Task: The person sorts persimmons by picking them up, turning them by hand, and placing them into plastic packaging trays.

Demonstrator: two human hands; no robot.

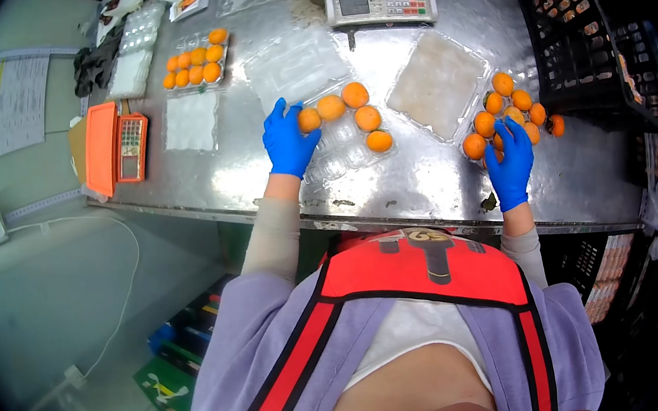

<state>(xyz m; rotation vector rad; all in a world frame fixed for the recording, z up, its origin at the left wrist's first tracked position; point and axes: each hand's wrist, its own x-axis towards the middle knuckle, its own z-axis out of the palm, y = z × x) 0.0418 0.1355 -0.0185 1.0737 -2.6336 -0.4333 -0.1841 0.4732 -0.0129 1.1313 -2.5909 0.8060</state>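
My left hand [290, 140], in a blue glove, has its thumb and fingers closed around a persimmon [309, 119] at the left corner of a clear plastic tray [331, 153]. More persimmons [368, 118] fill that tray's back and right cells; its front cells hold none. On the right, my blue-gloved right hand [510, 162] reaches over a cluster of persimmons [485, 124]. Its fingers bend onto one persimmon [513, 115] in the middle of the cluster, and the palm side is hidden.
A scale [380, 1] stands at the back, and an orange scale [104, 151] at the left edge. A filled fruit tray [196, 65] sits back left. Clear lids [438, 86] lie on the metal table [254, 183]. Black crates [571, 27] rise on the right.
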